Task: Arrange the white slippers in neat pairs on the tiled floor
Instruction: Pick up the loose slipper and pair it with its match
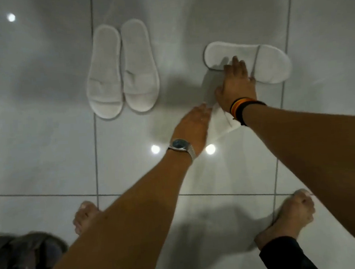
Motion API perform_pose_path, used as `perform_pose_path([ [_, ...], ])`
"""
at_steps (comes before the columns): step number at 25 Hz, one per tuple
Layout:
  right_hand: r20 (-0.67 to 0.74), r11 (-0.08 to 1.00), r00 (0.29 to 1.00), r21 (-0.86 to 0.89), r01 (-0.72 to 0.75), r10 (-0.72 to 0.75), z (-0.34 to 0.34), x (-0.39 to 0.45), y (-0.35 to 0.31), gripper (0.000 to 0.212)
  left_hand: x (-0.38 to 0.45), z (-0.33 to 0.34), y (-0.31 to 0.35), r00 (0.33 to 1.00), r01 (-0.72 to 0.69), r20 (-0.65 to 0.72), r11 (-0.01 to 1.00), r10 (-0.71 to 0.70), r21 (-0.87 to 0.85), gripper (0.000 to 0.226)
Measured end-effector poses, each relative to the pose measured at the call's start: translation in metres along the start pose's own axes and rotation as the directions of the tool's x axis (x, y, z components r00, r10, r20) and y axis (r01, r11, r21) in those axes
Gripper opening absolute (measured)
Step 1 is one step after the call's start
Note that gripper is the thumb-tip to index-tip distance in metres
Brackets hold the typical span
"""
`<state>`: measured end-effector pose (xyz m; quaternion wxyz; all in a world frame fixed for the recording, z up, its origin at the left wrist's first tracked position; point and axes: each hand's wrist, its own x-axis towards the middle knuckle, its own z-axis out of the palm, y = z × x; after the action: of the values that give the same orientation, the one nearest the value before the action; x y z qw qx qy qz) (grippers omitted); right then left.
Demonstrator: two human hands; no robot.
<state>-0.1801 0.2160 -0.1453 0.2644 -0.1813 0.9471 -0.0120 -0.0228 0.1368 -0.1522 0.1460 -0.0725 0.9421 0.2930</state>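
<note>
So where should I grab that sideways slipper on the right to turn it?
Probably by its near long edge, coming from your side. The sideways slipper lies flat across the floor, and the right hand already rests on that edge. The thin sole pinches easily there, just beside the strap.

Head view — steeply down, close overhead

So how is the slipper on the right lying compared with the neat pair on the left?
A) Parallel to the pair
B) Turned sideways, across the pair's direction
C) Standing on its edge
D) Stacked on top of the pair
B: the right-hand slipper lies flat but crosswise, while the paired slippers sit side by side pointing lengthwise; the right hand touches it.
</note>
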Motion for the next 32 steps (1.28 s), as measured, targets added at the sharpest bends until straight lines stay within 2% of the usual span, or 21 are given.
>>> perform_pose_path([
  [2, 0.026, 0.994, 0.994, -0.045, -0.103, 0.104, -0.007, 0.011, 0.041, 0.074, 0.011, 0.027, 0.059, 0.995, 0.091, 0.050, 0.991, -0.086, -0.097, 0.056],
  [3, 0.074, 0.988, 0.987, -0.064, -0.140, 0.144, -0.006, 0.013, 0.061, 0.073, 0.014, 0.041, 0.083, 0.974, 0.215, 0.098, 0.964, -0.202, -0.155, 0.056],
  [5, 0.169, 0.988, 0.975, -0.088, -0.128, 0.141, 0.000, 0.013, 0.090, 0.073, 0.018, 0.063, 0.113, 0.854, 0.516, 0.234, 0.813, -0.465, -0.268, 0.065],
  [6, 0.178, 0.993, 0.979, -0.081, -0.085, 0.098, 0.004, 0.012, 0.102, 0.071, 0.021, 0.071, 0.121, 0.800, 0.597, 0.279, 0.750, -0.531, -0.285, 0.070],
  [7, 0.154, 0.997, 0.987, -0.068, -0.025, 0.035, 0.005, 0.010, 0.111, 0.068, 0.026, 0.075, 0.124, 0.781, 0.621, 0.288, 0.736, -0.554, -0.271, 0.073],
  [8, 0.121, 0.998, 0.992, -0.056, 0.034, -0.027, 0.006, 0.010, 0.120, 0.064, 0.032, 0.079, 0.124, 0.801, 0.592, 0.272, 0.773, -0.534, -0.227, 0.075],
  [10, 0.094, 0.992, 0.990, -0.055, 0.111, -0.106, 0.003, 0.011, 0.133, 0.058, 0.043, 0.077, 0.112, 0.878, 0.444, 0.256, 0.889, -0.405, -0.117, 0.077],
  [12, 0.107, 0.993, 0.989, -0.053, 0.109, -0.103, -0.003, 0.011, 0.149, 0.057, 0.056, 0.066, 0.092, 0.935, 0.258, 0.270, 0.963, -0.229, -0.076, 0.077],
  [15, 0.155, 0.994, 0.985, 0.085, 0.063, -0.076, -0.008, -0.006, 0.173, 0.058, 0.083, 0.035, 0.057, 0.951, 0.009, 0.309, 1.000, 0.000, -0.028, 0.060],
  [17, 0.138, 0.975, 0.984, 0.206, 0.080, -0.110, -0.005, -0.028, 0.181, 0.060, 0.104, 0.012, 0.043, 0.944, -0.061, 0.328, 0.996, 0.035, 0.068, 0.051],
  [19, 0.024, 0.965, 0.999, 0.262, 0.030, -0.038, 0.000, -0.040, 0.191, 0.058, 0.118, 0.003, 0.047, 0.971, 0.008, 0.238, 0.993, -0.035, 0.114, 0.050],
  [20, -0.018, 0.970, 1.000, 0.243, -0.012, 0.017, 0.003, -0.041, 0.195, 0.059, 0.119, 0.004, 0.053, 0.981, 0.090, 0.159, 0.990, -0.107, 0.113, 0.052],
  [22, 0.020, 0.979, 0.996, 0.182, -0.088, 0.086, 0.008, -0.038, 0.198, 0.063, 0.116, 0.014, 0.065, 0.957, 0.274, 0.083, 0.960, -0.277, 0.049, 0.065],
  [24, 0.078, 0.983, 0.992, 0.148, -0.108, 0.097, 0.011, -0.029, 0.194, 0.066, 0.115, 0.028, 0.067, 0.923, 0.356, 0.131, 0.932, -0.361, 0.059, 0.091],
  [27, 0.025, 0.990, 0.995, 0.100, -0.095, 0.093, 0.009, -0.017, 0.181, 0.062, 0.122, 0.040, 0.060, 0.936, 0.295, 0.133, 0.933, -0.325, 0.204, 0.116],
  [29, 0.004, 0.993, 0.997, 0.085, -0.076, 0.076, 0.009, -0.012, 0.173, 0.058, 0.129, 0.043, 0.060, 0.949, 0.238, 0.154, 0.945, -0.276, 0.225, 0.119],
  [32, 0.002, 0.995, 1.000, 0.091, -0.029, 0.029, 0.018, -0.020, 0.160, 0.054, 0.137, 0.035, 0.058, 0.937, 0.175, 0.258, 0.955, -0.236, 0.239, 0.123],
])
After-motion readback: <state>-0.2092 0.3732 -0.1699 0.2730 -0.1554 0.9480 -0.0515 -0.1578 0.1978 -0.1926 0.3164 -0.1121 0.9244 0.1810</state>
